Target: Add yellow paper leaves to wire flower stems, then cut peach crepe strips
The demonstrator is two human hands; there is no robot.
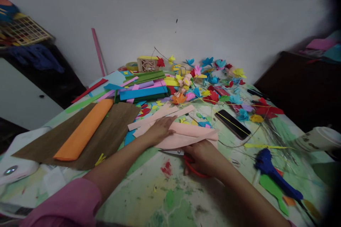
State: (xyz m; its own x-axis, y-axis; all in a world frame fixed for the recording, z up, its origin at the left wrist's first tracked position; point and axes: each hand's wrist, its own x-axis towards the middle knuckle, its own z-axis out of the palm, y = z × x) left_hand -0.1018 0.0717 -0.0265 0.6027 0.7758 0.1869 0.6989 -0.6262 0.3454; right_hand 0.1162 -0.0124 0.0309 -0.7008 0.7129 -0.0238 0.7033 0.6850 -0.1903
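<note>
Pale pink paper strips and a pale pink roll [190, 130] lie in the middle of the table. My left hand [160, 131] presses on the strips, its fingers pointing right toward the roll. Red-handled scissors [197, 168] are in my right hand [201, 156], blades pointing left below the paper. The fingers of that hand also touch the near edge of a pink strip [176, 142]. To the left, an orange paper roll [85, 127] rests on a brown sheet [112, 131].
Colourful paper flowers [211, 96] and paper rolls [144, 93] cover the back. A phone [233, 124], thin wires, a blue glue gun [277, 173] and a cup [317, 138] are at right. A white device [22, 170] stands at left.
</note>
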